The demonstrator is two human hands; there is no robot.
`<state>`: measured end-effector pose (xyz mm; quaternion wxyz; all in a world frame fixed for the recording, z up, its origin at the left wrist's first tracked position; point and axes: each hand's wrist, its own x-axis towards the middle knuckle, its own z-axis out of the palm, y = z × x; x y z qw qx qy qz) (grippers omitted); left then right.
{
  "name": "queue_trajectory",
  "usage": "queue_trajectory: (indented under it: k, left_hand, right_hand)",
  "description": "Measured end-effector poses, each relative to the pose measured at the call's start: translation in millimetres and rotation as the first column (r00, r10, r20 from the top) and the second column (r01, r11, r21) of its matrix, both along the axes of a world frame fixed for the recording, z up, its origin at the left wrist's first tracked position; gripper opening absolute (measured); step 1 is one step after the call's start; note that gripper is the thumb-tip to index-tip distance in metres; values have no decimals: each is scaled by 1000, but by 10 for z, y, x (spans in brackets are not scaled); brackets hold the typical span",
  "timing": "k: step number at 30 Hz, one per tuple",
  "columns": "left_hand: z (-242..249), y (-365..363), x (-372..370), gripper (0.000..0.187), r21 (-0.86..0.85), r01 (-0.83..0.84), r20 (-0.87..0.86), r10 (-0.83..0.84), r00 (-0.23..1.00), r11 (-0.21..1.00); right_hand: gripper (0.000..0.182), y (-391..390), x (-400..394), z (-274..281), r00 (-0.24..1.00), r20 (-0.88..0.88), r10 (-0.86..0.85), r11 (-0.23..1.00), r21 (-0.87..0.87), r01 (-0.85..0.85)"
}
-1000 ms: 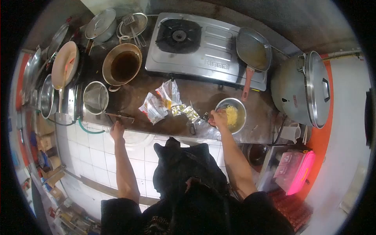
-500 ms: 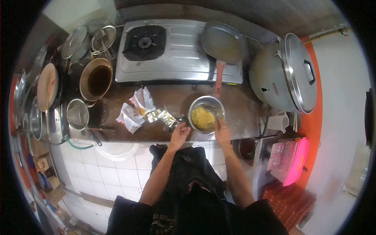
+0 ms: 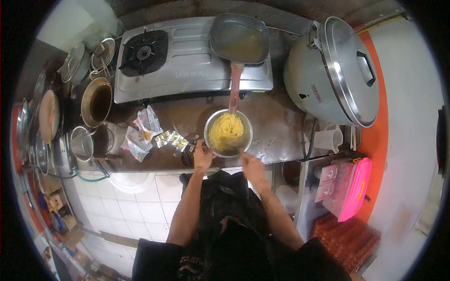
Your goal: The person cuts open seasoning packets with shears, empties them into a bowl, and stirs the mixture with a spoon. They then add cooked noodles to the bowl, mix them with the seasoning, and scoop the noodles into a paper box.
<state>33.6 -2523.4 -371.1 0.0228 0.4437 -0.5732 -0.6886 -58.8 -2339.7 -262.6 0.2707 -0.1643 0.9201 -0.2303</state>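
Yellow noodles (image 3: 226,129) lie in a round steel bowl (image 3: 248,139) near the counter's front edge. My left hand (image 3: 203,157) is closed at the bowl's left side, gripping its rim or handle. At the lower right of the bowl, my right hand (image 3: 251,165) is closed and blurred; a thin utensil seems to run from it into the noodles, but its shape is unclear. Left of the bowl lie torn foil sachets (image 3: 172,140) and crumpled wrappers (image 3: 138,143).
A square pan (image 3: 240,40) sits on the steel stove (image 3: 187,77), its handle reaching the bowl. A big lidded pot (image 3: 307,70) stands at right, a plastic jug (image 3: 328,139) below it. On the left are a brown-liquid pan (image 3: 97,104) and a strainer (image 3: 83,143).
The view has shifted, so the counter things appear further left. My right hand has moved from the bowl's right side to its lower right, and the noodles are rearranged.
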Motion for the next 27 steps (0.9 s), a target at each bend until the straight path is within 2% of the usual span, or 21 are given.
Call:
queue_trajectory:
  k: [2,5,7,9,11,12,13,14,15,17,18,20,21,23,24,26,27]
  left_hand:
    - [133,57,-32,49,11,-15,-11,15,1000,1000]
    - [173,172,-20,47,-19,-21,-42,21,999,1000]
    - [139,113,-1,45,-73,-14,20,15,1000,997]
    - [52,104,84,44,-120,8,20,-6,1000,993]
    - [92,165,154,46,-102,43,34,-40,999,994]
    - [101,207,152,46,-100,46,37,-42,998,994]
    - [102,223,93,46,-46,-42,-41,41,998,998]
    - [116,244,82,46,18,-121,-108,122,987,993]
    - [121,217,39,46,18,-113,-114,115,987,993]
    - [125,190,42,49,102,-120,-95,130,987,987]
    - [45,217,128,49,105,-123,-90,132,987,987]
    - [-176,228,228,52,-124,-6,-74,-3,997,992]
    - [-117,202,181,52,-131,-5,-78,-5,997,991]
    - [45,280,178,54,-105,-3,30,6,1000,994]
    - [-46,304,190,53,-240,11,-32,-19,999,971]
    - [86,249,109,53,-194,14,-15,-17,1000,981]
    - [140,223,94,53,-148,11,10,-9,1000,989]
  right_hand:
    - [31,-64,-225,-244,1000,-10,-23,1000,15,23]
    - [33,-124,-114,-204,995,-35,-96,995,-18,95]
    - [33,-106,-136,45,994,89,66,998,13,-68]
    - [33,28,-346,-59,988,110,111,993,36,-115]
    - [33,-39,-493,-41,995,-1,-104,987,-126,103]
    - [33,-135,-500,-135,997,31,-75,987,-140,79]
    - [33,-131,-467,-168,997,30,-75,987,-142,79]
    - [33,-85,-379,-178,998,62,16,994,-107,-10]
    - [33,-78,-338,-88,990,90,105,992,-77,-98]
    - [33,160,-166,294,984,109,141,985,-111,-129]
    - [34,304,-91,370,979,93,180,983,-44,-176]
    - [35,363,-159,344,972,69,223,974,14,-224]
    - [35,327,-280,196,985,29,168,985,45,-169]
    - [36,323,-186,-112,995,5,102,991,83,-102]
    - [36,250,7,-273,992,-46,121,992,49,-118]
    - [35,176,198,-141,969,-176,172,978,-86,-190]
    - [35,235,132,-108,969,-178,169,979,-86,-186]
